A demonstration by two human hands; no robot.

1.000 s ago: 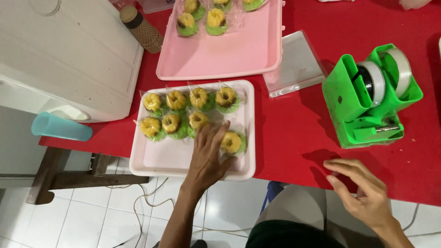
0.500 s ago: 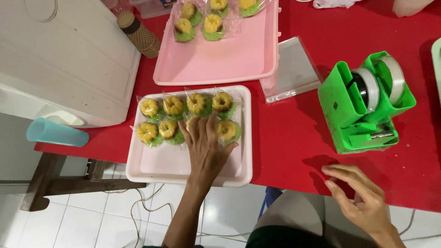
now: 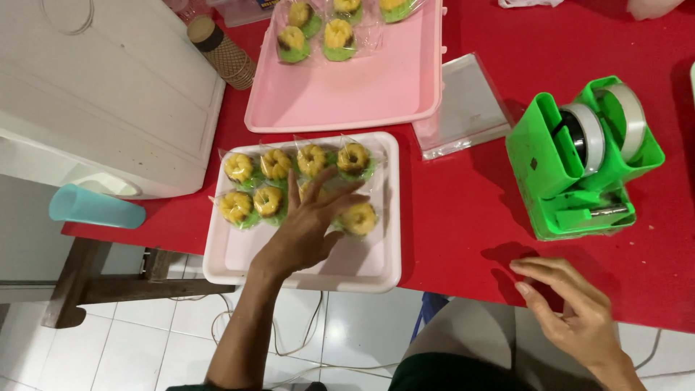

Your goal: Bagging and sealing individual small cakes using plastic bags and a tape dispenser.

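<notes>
The left hand [image 3: 308, 228] lies over the middle of the white tray [image 3: 376, 268], covering one wrapped cake almost wholly; only a sliver of yellow shows between its fingers. Whether the fingers press on that cake or only rest above it cannot be told. The pink tray [image 3: 347, 94] runs off the top edge, which cuts through its upper row of cakes. The right edge clips the red desk [image 3: 463, 210]. The right hand [image 3: 579, 315] hides the desk edge beneath it, and its wrist leaves the bottom edge.
</notes>
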